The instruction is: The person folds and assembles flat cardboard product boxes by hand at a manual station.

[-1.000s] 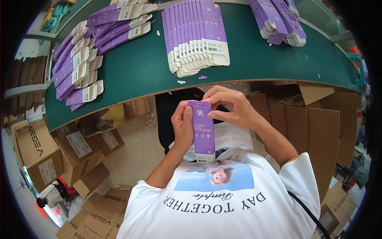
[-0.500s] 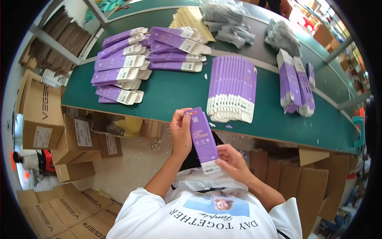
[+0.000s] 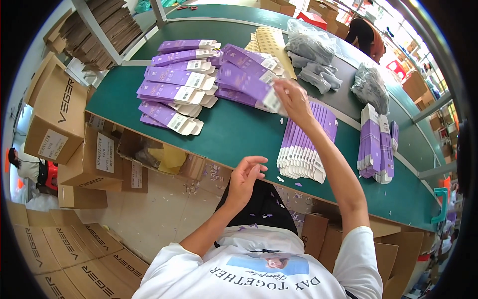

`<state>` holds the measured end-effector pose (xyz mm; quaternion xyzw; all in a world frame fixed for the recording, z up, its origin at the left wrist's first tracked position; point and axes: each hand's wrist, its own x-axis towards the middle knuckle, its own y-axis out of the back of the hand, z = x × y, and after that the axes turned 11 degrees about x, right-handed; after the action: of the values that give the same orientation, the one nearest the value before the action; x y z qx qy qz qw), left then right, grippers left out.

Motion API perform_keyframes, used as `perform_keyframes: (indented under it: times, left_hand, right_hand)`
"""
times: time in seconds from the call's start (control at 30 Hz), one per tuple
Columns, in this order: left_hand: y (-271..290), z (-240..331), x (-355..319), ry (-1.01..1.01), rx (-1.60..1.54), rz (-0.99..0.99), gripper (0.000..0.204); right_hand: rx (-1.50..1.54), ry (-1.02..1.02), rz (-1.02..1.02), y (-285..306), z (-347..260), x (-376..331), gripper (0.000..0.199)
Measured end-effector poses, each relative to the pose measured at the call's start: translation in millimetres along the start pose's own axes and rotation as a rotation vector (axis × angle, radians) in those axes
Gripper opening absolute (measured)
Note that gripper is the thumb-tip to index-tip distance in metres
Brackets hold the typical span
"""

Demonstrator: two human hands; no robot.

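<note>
My right hand reaches out over the far part of the green table. Its fingers pinch the white end of a flat purple carton, blurred by motion, above the back pile of cartons. Closer in, my left hand hovers by the table's front edge, empty, with fingers apart and slightly curled. Left of the held carton lies a spread pile of purple and white cartons. Beneath my right forearm, a fanned row of flat cartons lies on the table, partly hidden by the arm.
Bundled purple cartons lie at the right, below a grey plastic bag. More grey bags and a yellow dotted sheet are at the back. Brown boxes stack at the left. Paper scraps litter the floor. A person bends far off.
My right hand has carried the carton from in front of me to the back pile. My left hand has let go of it and opened. The view has shifted.
</note>
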<state>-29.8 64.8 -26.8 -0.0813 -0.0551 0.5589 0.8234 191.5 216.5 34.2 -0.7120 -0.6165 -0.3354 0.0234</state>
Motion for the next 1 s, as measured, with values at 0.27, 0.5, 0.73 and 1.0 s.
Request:
perform_keyframes:
  times: [0.27, 0.5, 0.73, 1.0]
  left_hand:
    - [38.1, 25.3, 70.1, -0.593, 0.899, 0.188, 0.032]
    - [78.2, 26.8, 188.1, -0.774, 1.72, 0.293, 0.052]
    - [72.1, 23.7, 217.6, -0.889, 1.78, 0.216, 0.047]
    - [65.0, 26.3, 218.8, -0.969, 1.753, 0.208, 0.036]
  right_hand:
    - [-0.221, 0.125, -0.065, 5.1, -44.7, -113.4, 0.027]
    - [-0.504, -0.172, -0.14, 91.9, -61.6, -185.8, 0.057]
    - [-0.481, -0.262, -0.294, 117.8, -40.4, -213.6, 0.072]
    - [-0.519, -0.092, -0.141, 107.3, -46.8, -231.4, 0.051]
